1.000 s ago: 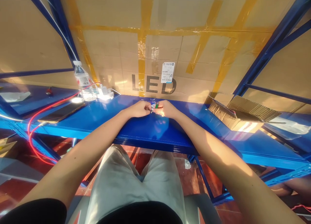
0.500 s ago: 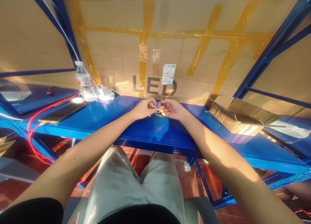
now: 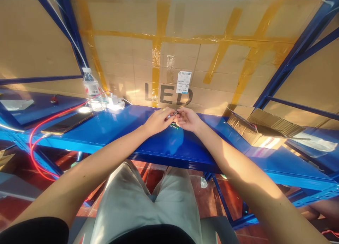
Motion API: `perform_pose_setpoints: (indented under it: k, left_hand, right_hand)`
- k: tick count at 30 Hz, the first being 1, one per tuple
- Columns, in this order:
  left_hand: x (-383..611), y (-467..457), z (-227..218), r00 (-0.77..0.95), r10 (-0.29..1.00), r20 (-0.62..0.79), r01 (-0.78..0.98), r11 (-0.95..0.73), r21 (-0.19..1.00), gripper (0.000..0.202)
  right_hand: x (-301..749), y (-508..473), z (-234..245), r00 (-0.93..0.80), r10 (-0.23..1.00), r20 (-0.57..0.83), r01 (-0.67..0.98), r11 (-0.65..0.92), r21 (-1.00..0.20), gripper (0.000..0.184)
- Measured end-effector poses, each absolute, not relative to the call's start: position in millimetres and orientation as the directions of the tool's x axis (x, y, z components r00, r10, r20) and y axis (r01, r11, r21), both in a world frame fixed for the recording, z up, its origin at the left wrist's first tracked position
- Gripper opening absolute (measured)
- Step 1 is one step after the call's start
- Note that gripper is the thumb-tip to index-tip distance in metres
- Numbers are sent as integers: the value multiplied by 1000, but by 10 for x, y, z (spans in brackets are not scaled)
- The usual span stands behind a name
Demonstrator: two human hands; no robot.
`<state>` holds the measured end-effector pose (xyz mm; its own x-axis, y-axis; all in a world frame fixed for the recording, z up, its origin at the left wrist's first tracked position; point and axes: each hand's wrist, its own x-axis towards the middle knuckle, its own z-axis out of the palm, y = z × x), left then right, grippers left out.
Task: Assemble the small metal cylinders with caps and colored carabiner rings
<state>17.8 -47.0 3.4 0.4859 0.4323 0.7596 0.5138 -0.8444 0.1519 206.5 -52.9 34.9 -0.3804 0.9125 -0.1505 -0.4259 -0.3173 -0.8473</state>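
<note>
Less of the small green-and-silver piece (image 3: 174, 125) shows now, left hand (image 3: 158, 121) shifted over it. Piece pinched at fingertips between left hand and right hand (image 3: 189, 119), over blue table (image 3: 161, 148). Step looks like fine two-handed adjusting; next move likely calls for steady grip.

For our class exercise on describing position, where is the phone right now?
In the head view, the phone lies on the left part of the blue table, in front and slightly left of the water bottle.
</note>
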Motion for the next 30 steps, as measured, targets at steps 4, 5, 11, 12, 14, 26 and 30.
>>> perform_pose_setpoints:
  k: [4, 5, 11, 12, 14, 26, 30]
  left_hand:
    - [198, -436, -8, 480, 357, 801, 501, -861, 84, 28]
    - [202, -430, -13, 476, 347, 809, 499, -863, 77, 29]
    - [216, -423, -16, 456, 306, 836, 463, -884, 70, 33]
    - [217, -422, -14, 452, 305, 838, 457, -886, 76, 33]
    - [218, -420, -11, 444, 305, 843, 445, -891, 88, 33]
    - [232, -447, 20, 387, 370, 845, 402, -892, 206, 22]
    - [251, -442, 40, 290, 336, 896, 384, -899, 212, 17]
  right_hand:
    - [2037, -502, 329, -318, 944, -85, -497, -243, -833, 13]
    - [2030, -501, 328, -303, 950, -76, -510, -229, -829, 13]
    - [1999, -538, 358, -270, 961, -64, -584, -216, -782, 9]
    - [1997, -545, 361, -269, 961, -60, -591, -214, -778, 9]
    - [1994, -554, 363, -267, 962, -53, -592, -207, -779, 9]
    - [1972, -577, 362, -249, 968, -4, -553, -146, -820, 9]
    - [1964, -590, 365, -246, 969, -22, -562, -161, -811, 7]
